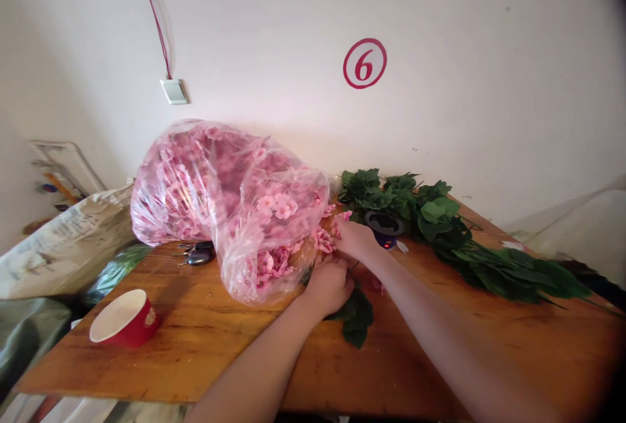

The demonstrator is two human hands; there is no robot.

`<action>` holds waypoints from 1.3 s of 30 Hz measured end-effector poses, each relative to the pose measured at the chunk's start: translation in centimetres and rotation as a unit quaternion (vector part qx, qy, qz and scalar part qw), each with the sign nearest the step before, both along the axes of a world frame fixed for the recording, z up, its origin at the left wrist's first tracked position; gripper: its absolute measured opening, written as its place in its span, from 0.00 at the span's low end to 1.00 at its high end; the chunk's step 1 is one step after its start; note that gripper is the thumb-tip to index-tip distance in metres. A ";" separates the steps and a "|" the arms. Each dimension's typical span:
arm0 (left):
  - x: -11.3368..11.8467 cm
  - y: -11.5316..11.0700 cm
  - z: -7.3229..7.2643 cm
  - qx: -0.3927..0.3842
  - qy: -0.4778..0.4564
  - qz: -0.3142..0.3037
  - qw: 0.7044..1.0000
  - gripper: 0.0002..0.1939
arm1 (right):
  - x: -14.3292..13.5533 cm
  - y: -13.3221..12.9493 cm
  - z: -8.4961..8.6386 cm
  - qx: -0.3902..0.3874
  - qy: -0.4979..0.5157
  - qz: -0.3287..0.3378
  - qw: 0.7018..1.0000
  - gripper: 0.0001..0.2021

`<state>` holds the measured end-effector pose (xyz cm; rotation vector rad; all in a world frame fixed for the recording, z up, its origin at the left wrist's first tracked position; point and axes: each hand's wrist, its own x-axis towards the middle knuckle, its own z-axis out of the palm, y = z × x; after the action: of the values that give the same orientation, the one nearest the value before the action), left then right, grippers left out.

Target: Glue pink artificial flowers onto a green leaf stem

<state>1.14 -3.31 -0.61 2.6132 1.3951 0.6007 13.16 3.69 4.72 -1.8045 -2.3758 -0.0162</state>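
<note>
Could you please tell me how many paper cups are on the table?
1: a red paper cup near the wooden table's front left corner, left of both hands. Others may be hidden behind the flower bag.

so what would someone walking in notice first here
Most likely the big clear plastic bag stuffed with pink artificial blossoms, lying on the wooden table against the white wall. Both hands meet at its open mouth: the left hand closed over a green leafy stem, the right hand among the loose pink flowers. To the right lies a long pile of green leafy branches, and a red paper cup sits near the table's left edge.
</note>
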 end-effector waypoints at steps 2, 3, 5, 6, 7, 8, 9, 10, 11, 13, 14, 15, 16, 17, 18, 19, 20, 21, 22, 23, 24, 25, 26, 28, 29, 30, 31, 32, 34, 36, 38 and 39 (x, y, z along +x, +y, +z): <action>0.1 -0.1 0.0 0.009 -0.007 0.008 1.000 0.11 | 0.0 0.3 0.0 -0.010 -0.003 0.015 1.000 0.14; 0.1 -0.1 0.1 0.012 -0.010 0.013 1.000 0.12 | 0.0 0.5 0.1 -0.016 -0.005 0.019 1.000 0.12; 0.1 -0.2 0.2 0.015 -0.013 0.020 1.000 0.15 | 0.0 0.7 0.4 -0.018 -0.006 0.013 1.000 0.09; 0.1 -0.3 0.3 0.012 -0.015 0.022 1.000 0.15 | 0.2 0.7 0.5 -0.015 -0.007 0.006 1.000 0.09; 0.1 -0.3 0.4 0.005 -0.019 0.021 1.000 0.15 | 0.4 0.6 0.7 -0.008 -0.003 -0.004 1.000 0.10; 0.0 -0.3 0.4 -0.004 -0.025 0.018 1.000 0.14 | 0.8 0.4 0.8 0.001 0.014 -0.015 1.000 0.11; 0.0 -0.3 0.4 -0.015 -0.033 0.013 0.999 0.13 | 1.3 0.1 0.8 0.010 0.041 -0.026 0.999 0.13; 0.0 -0.2 0.4 -0.026 -0.043 0.009 0.999 0.13 | 1.8 -0.3 0.8 0.019 0.096 -0.039 0.994 0.14; -0.1 -0.1 0.4 -0.035 -0.054 0.004 0.998 0.13 | 2.3 -0.8 0.6 0.017 0.164 -0.044 0.985 0.15; 0.0 0.0 0.3 -0.049 -0.075 0.001 0.996 0.13 | 3.4 -2.0 0.2 -0.020 0.290 -0.053 0.955 0.19; 0.0 0.1 0.2 -0.054 -0.086 0.001 0.995 0.13 | 3.7 -2.6 0.0 -0.045 0.331 -0.059 0.941 0.21; 0.0 0.2 0.2 -0.057 -0.097 0.003 0.994 0.13 | 4.0 -3.2 -0.3 -0.067 0.358 -0.064 0.929 0.23; 0.0 0.2 0.2 -0.059 -0.109 0.006 0.992 0.12 | 4.2 -3.8 -0.6 -0.083 0.370 -0.068 0.923 0.23; 0.0 0.3 0.2 -0.061 -0.122 0.009 0.991 0.12 | 4.3 -4.3 -0.8 -0.094 0.372 -0.070 0.921 0.24; 0.0 0.3 0.1 -0.062 -0.137 0.009 0.989 0.12 | 4.3 -4.7 -1.0 -0.099 0.369 -0.069 0.921 0.23; 0.0 0.4 0.1 -0.063 -0.154 0.009 0.986 0.11 | 4.3 -5.0 -1.2 -0.100 0.365 -0.068 0.923 0.23; 0.0 0.5 0.1 -0.064 -0.172 0.009 0.983 0.11 | 4.2 -5.2 -1.4 -0.099 0.362 -0.066 0.924 0.22; -0.1 0.5 0.1 -0.066 -0.192 0.010 0.979 0.11 | 4.2 -5.4 -1.5 -0.097 0.361 -0.064 0.925 0.21; -0.1 0.6 0.1 -0.070 -0.214 0.010 0.974 0.11 | 4.1 -5.5 -1.7 -0.092 0.362 -0.061 0.926 0.20; -0.1 0.8 0.1 -0.075 -0.238 0.008 0.968 0.11 | 4.1 -5.6 -1.8 -0.087 0.363 -0.055 0.926 0.20; -0.2 0.9 0.0 -0.082 -0.263 0.003 0.961 0.12 | 4.1 -5.6 -1.8 -0.082 0.364 -0.047 0.926 0.19; -0.2 0.9 0.0 -0.088 -0.288 -0.003 0.954 0.12 | 4.2 -5.6 -1.8 -0.080 0.365 -0.036 0.927 0.18; -0.2 1.0 0.1 -0.092 -0.310 -0.009 0.946 0.13 | 4.2 -5.7 -1.8 -0.080 0.364 -0.023 0.927 0.16; -0.2 1.1 0.2 -0.089 -0.336 -0.015 0.937 0.14 | 4.3 -5.7 -1.7 -0.082 0.365 -0.002 0.927 0.14; -0.2 1.1 0.2 -0.080 -0.340 -0.017 0.937 0.13 | 4.4 -5.7 -1.6 -0.080 0.369 0.004 0.926 0.13; -0.2 1.1 0.3 -0.068 -0.340 -0.021 0.938 0.12 | 4.4 -5.8 -1.5 -0.072 0.375 0.006 0.924 0.12; -0.3 1.1 0.4 -0.051 -0.338 -0.028 0.939 0.11 | 4.4 -5.8 -1.5 -0.060 0.384 0.007 0.921 0.11; -0.3 1.2 0.5 -0.032 -0.336 -0.036 0.941 0.10 | 4.3 -5.9 -1.5 -0.044 0.396 0.007 0.917 0.10; -0.3 1.2 0.6 0.008 -0.334 -0.049 0.941 0.09 | 4.2 -6.0 -1.6 -0.018 0.421 0.007 0.907 0.10; -0.3 1.2 0.7 0.041 -0.335 -0.053 0.940 0.08 | 4.2 -6.1 -1.8 -0.020 0.449 0.002 0.894 0.12; -0.3 1.2 0.8 0.061 -0.339 -0.053 0.937 0.08 | 4.4 -6.3 -1.7 -0.065 0.478 -0.004 0.876 0.15; -0.4 1.1 1.0 0.067 -0.342 -0.053 0.936 0.08 | 4.7 -6.4 -1.5 -0.094 0.490 -0.002 0.866 0.16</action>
<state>0.74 -2.18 0.35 2.1865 1.0014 1.4485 17.88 -2.71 3.20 -1.3506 -1.6391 0.9230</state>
